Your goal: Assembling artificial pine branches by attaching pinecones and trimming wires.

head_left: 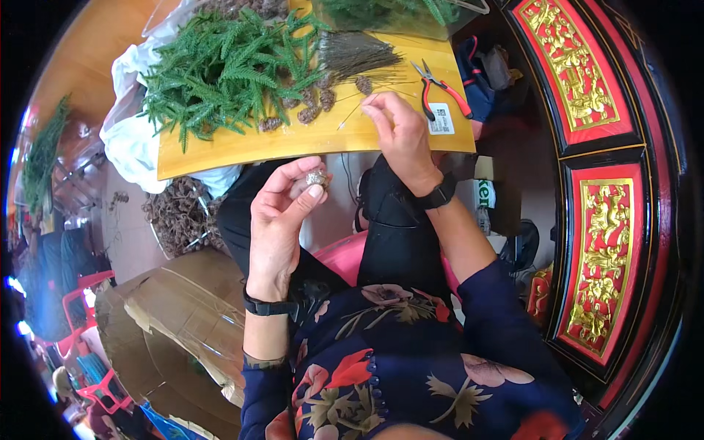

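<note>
Just off the table's near edge, my left hand [277, 213] is closed with a small pine cone [316, 178] between thumb and fingers. Above the table, my right hand [403, 136] has its thumb and forefinger pinched together. A thin wire [352, 114] slants down from those fingertips across the yellow tabletop. Beyond it lies a bundle of dark thin wires [359, 55]. Several brown pine cones [308, 114] are scattered beside the heap of green artificial pine sprigs [220, 73]. Red-handled pliers [440, 89] rest near the right hand, with their jaws slightly apart.
The yellow table [213, 150] has a white label [440, 119] near its right end. A clear bin of greenery [396, 16] stands at the back. Below are a heap of pine cones [183, 214] and an opened cardboard box [183, 315]. Carved red-and-gold panels [603, 260] line the right.
</note>
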Available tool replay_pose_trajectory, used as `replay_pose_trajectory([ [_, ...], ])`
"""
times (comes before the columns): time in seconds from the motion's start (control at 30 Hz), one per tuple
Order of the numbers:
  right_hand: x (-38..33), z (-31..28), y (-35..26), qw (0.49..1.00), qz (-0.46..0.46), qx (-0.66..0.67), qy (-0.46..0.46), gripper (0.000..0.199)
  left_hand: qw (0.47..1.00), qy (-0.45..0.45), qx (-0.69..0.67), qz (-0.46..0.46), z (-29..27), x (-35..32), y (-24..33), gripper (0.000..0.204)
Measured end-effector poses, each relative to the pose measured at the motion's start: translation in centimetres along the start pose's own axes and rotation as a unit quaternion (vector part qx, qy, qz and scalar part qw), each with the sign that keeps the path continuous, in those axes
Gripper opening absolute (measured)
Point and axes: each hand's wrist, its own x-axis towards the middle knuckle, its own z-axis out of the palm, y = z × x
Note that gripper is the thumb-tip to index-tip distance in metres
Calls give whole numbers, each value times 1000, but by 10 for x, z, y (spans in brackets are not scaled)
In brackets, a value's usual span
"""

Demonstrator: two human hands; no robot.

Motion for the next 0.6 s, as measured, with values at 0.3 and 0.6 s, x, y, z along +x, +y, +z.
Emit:
replay_pose_trajectory([
  [0.3, -25, -37, -56, 992, -95, 70, -53, 14, 999, -5, -38, 29, 14, 3, 1, 36],
  [0.6, -39, -46, -69, 990, -127, 39, -48, 19, 999, 6, -28, 35, 14, 1, 0, 34],
])
